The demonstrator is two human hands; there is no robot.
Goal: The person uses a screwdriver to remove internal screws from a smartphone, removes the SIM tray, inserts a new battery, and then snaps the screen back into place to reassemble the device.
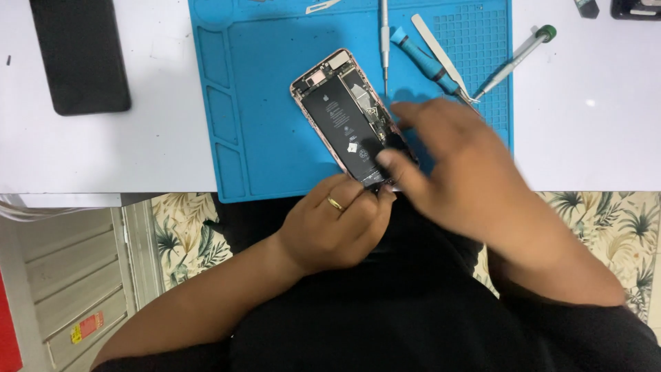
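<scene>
An opened phone (341, 114) with a pink frame lies tilted on the blue work mat (268, 138), its black battery and inner parts exposed. My left hand (337, 224), with a ring on one finger, rests at the mat's near edge and its fingertips touch the phone's lower end. My right hand (458, 165) is blurred with motion and lies over the phone's lower right side, thumb on the battery's bottom corner. Whether either hand pinches a small part is hidden.
On the mat's far right lie a thin metal screwdriver (384, 41), a blue-handled tool (423, 60) and white tweezers (441, 55). A green-capped screwdriver (516, 60) rests on the white table (592, 117). A black slab (79, 52) lies far left.
</scene>
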